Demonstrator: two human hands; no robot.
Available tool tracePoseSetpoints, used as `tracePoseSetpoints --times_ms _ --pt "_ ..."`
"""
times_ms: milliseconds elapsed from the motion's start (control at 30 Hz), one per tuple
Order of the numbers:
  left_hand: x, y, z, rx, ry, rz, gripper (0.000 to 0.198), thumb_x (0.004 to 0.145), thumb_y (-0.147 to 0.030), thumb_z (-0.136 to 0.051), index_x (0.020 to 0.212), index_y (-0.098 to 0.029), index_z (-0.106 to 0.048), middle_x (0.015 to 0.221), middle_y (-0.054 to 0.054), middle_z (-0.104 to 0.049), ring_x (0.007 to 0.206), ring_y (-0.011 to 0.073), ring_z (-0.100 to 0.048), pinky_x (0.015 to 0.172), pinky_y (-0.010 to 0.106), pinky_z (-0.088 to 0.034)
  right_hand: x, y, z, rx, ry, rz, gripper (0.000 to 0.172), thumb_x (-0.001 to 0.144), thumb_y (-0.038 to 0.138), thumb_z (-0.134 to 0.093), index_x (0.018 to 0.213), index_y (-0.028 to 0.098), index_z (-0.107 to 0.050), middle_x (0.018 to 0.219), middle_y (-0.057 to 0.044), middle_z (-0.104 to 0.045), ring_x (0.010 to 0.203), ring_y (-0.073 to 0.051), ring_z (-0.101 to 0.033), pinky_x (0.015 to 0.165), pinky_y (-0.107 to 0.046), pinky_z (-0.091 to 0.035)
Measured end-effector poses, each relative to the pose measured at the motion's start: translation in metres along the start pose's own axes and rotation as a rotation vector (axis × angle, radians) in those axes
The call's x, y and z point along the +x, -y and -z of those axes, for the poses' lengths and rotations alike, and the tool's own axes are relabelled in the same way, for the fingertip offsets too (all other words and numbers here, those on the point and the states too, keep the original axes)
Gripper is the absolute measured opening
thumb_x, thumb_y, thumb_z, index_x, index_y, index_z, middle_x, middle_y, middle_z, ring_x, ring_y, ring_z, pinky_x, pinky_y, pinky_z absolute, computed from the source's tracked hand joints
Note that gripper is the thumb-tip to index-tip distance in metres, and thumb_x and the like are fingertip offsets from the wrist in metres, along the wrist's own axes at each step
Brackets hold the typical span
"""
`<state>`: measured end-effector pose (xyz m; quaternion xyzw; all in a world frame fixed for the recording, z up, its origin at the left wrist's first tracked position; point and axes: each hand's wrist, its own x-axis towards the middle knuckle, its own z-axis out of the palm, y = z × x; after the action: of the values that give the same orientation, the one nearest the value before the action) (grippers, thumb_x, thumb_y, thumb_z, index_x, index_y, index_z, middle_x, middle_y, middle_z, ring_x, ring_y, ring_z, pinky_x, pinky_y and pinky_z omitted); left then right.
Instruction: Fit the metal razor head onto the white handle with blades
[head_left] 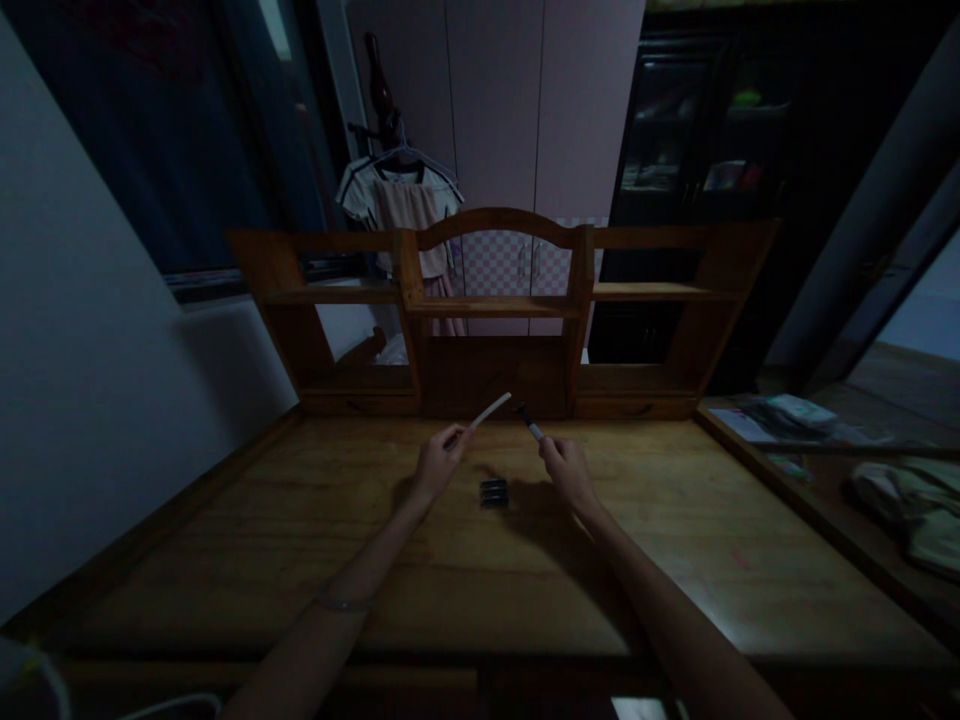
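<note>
My left hand (437, 464) is closed around a slim white tube (487, 409), perhaps a pen barrel, which points up and to the right. My right hand (568, 466) pinches a short pen part (528, 421) with a dark tip, angled up and to the left. The two pieces' ends are close together but apart, above the middle of the wooden desk (300, 560). A small dark object (493, 492) lies on the desk between my hands; I cannot make out what it is.
A wooden shelf unit (495, 305) stands along the desk's back edge. Clothes hang on a rack (397, 195) behind it, before a pink wardrobe (525, 110). Papers and a bag (911, 505) lie on a surface at right. A white wall (82, 400) runs along the left.
</note>
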<state>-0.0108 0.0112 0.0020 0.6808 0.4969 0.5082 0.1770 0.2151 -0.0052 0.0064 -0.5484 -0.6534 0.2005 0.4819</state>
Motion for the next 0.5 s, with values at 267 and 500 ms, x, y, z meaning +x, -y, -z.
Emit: tracePoseSetpoints --times_ms 267,500 --pt "-0.0001 0.0025 -0.0016 0.033 0.024 -0.023 0.036 0.085 -0.047 -0.048 0.08 -0.016 -0.066 0.073 0.001 -0.065 0.068 0.015 -0.059 0.063 0.021 -0.042 0.0009 -0.0027 -0.0016 0.002 0.013 -0.02 0.042 0.083 0.043 -0.037 0.054 0.016 -0.048 0.048 0.002 -0.039 0.046 -0.01 -0.038 0.045 -0.024 -0.018" --pt "-0.0013 -0.0014 0.0003 0.015 0.041 -0.058 0.035 0.086 -0.046 -0.047 0.082 -0.017 -0.065 0.075 0.001 -0.065 0.072 0.0154 -0.059 0.065 0.021 -0.042 0.0011 -0.003 -0.0012 -0.029 0.005 -0.025 0.041 0.083 0.042 -0.036 0.054 0.016 -0.047 0.049 0.001 -0.041 0.047 -0.01 -0.04 0.045 -0.024 -0.019"
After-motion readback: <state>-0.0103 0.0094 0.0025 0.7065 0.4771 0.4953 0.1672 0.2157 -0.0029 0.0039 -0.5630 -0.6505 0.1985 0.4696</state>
